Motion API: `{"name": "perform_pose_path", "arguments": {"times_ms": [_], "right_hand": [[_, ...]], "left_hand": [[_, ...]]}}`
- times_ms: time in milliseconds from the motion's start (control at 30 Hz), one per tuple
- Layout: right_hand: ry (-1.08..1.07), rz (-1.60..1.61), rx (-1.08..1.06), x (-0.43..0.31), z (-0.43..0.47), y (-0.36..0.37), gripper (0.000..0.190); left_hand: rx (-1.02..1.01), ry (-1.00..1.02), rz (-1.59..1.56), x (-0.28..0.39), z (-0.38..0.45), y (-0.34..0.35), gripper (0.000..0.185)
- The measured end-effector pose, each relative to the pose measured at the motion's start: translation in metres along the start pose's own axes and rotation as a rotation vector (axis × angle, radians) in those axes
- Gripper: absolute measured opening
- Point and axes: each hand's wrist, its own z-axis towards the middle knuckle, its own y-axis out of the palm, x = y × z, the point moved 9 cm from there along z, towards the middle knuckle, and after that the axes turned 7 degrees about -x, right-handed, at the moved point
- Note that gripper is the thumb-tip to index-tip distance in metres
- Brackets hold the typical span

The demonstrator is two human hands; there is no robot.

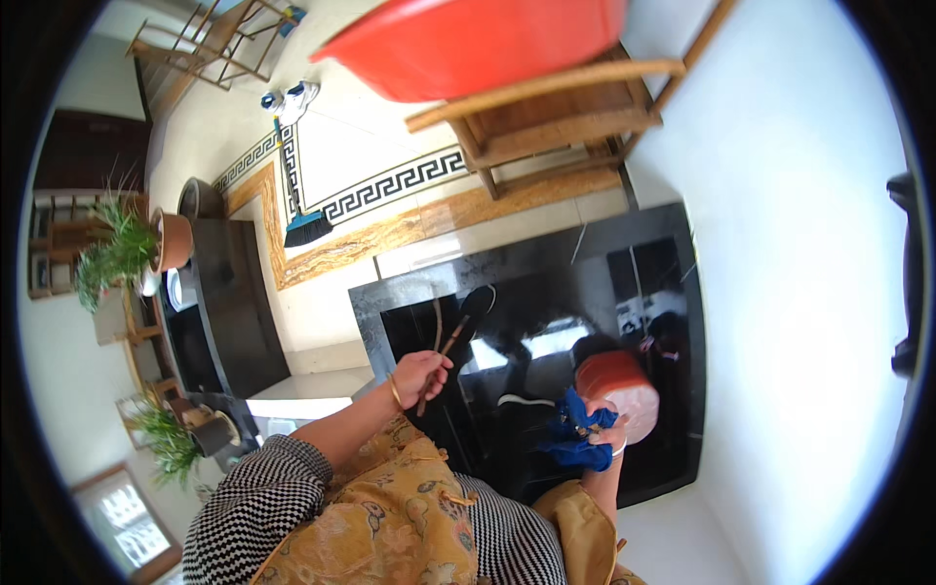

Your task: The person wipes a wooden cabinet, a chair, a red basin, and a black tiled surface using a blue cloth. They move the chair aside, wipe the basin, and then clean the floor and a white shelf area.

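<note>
My left hand (422, 378), with a gold bangle at the wrist, grips a thin brown wooden stick (455, 335) that points up and away over a glossy black stone surface (541, 241). My right hand (608, 430) is closed on a crumpled blue cloth (581, 431) with small dark and golden marks on it. That hand rests against a reddish-brown container (613, 371) with a pale pinkish face; whether it also bears the container's weight cannot be told. A patterned yellow apron (395, 512) covers my front. Dark shapes with white edges, perhaps shoes, show on the black surface.
A large red plastic basin (482, 47) sits on a wooden chair (556, 121) ahead. A blue-and-black broom (307, 228) and white shoes (295, 102) lie on the pale tiled floor. Potted plants (172, 240) stand left by a dark cabinet (248, 300). A white wall (790, 292) rises at right.
</note>
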Motion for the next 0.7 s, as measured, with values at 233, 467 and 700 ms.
{"name": "perform_pose_path", "arguments": {"times_ms": [233,467,700], "right_hand": [[0.1,-0.11,-0.027,0.002,0.015,0.084,0.047],[0.228,-0.16,-0.02,0.039,0.018,0.142,0.048],[0.434,-0.261,-0.108,0.015,0.058,0.193,0.049]], "left_hand": [[0.243,0.263,-0.212,0.017,-0.069,-0.139,0.023],[0.63,0.216,-0.352,-0.095,-0.168,-0.262,0.02],[0.766,0.254,-0.62,-0.178,-0.238,-0.221,0.021]]}}
